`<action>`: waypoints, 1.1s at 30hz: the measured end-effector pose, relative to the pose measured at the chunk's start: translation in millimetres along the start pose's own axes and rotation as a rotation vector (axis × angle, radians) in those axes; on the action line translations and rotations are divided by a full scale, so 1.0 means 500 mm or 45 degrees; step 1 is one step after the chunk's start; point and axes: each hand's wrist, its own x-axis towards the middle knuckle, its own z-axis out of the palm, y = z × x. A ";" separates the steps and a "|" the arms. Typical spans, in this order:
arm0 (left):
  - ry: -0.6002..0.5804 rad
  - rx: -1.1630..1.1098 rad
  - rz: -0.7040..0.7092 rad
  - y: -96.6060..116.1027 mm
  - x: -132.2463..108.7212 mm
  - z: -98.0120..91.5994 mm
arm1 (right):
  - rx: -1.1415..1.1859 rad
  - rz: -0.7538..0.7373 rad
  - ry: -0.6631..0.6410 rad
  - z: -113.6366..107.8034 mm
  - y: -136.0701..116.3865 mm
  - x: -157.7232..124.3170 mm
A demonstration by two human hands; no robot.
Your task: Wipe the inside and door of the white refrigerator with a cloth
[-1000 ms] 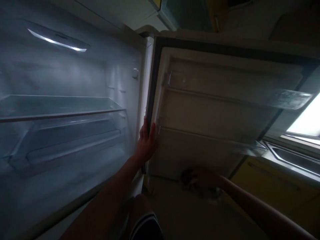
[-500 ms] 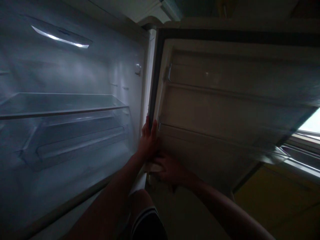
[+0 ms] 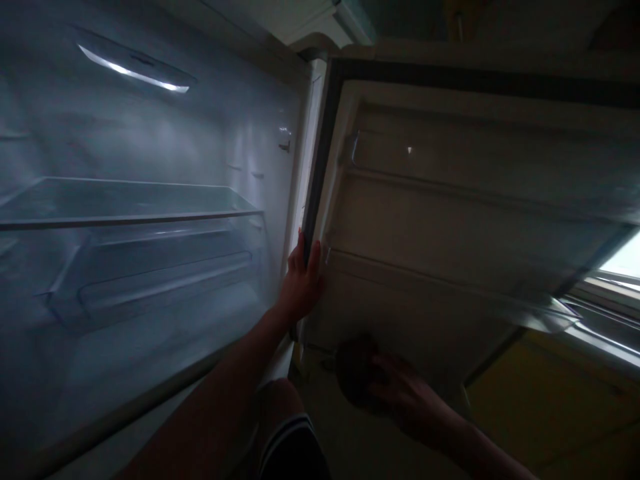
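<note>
Fridge door (image 3: 440,227) upright, open rightward; left hand (image 3: 301,283) flat on hinge edge, right hand (image 3: 406,395) clutching dark wad (image 3: 354,373).

Inside the lit fridge cabinet a glass shelf (image 3: 125,200) runs level from the left edge of the view to the right wall, with a pale strip along its front edge. Just beneath it sits a clear plastic drawer (image 3: 150,280), pushed in, with a long moulded grip across its front. Below that lies the pale, hazy cabinet bottom (image 3: 125,380). Whether the drawer rests on it cannot be told. The open fridge door (image 3: 425,227) carries two clear racks on its inner face, one above the other: the upper rack (image 3: 475,190) and the lower rack (image 3: 450,283), both running the door's width and blurred toward the right. Under the door lies the dim floor (image 3: 360,447).
</note>
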 end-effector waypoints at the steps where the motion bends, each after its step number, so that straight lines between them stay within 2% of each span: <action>1: 0.008 0.007 -0.004 0.003 0.000 0.001 | 0.048 0.064 -0.026 -0.004 0.004 -0.020; 2: 0.019 0.015 -0.010 0.006 0.001 0.002 | 0.098 0.123 -0.058 -0.009 0.001 -0.029; 4: 0.034 0.034 -0.024 0.012 0.002 0.004 | 0.179 0.237 -0.100 -0.017 -0.020 -0.007; 7: 0.045 0.054 -0.035 0.018 0.003 0.006 | 0.213 0.342 -0.055 -0.017 -0.077 0.096; 10: 0.032 0.059 -0.021 0.016 0.003 0.004 | 0.192 0.302 0.050 -0.005 -0.136 0.202; 12: 0.029 0.051 -0.008 0.012 0.002 0.002 | 0.189 0.293 0.108 0.002 -0.154 0.232; 13: 0.028 0.048 -0.002 0.010 0.001 0.001 | 0.192 0.314 0.130 0.003 -0.152 0.229; 16: 0.019 0.039 -0.006 0.008 0.000 -0.001 | 0.186 0.412 0.116 0.003 -0.093 0.149; 21: 0.042 0.004 -0.023 0.012 0.000 0.001 | 0.014 0.610 0.042 -0.002 0.082 -0.081; 23: 0.063 0.017 -0.013 0.014 0.001 0.003 | -0.041 0.636 0.064 -0.004 0.118 -0.122; 24: 0.069 0.032 -0.010 0.016 0.002 0.004 | -0.047 0.635 0.069 -0.004 0.120 -0.121; 25: 0.072 0.049 -0.011 0.017 0.002 0.004 | -0.037 0.629 0.062 -0.003 0.111 -0.105; 27: 0.074 0.081 -0.018 0.019 0.003 0.005 | 0.016 0.622 0.026 -0.001 0.063 -0.035; 31: 0.037 0.085 -0.015 0.017 0.002 0.002 | 0.047 0.557 0.020 0.002 -0.091 0.157; 33: 0.011 0.068 -0.017 0.013 0.001 -0.001 | 0.024 0.496 0.034 0.002 -0.148 0.221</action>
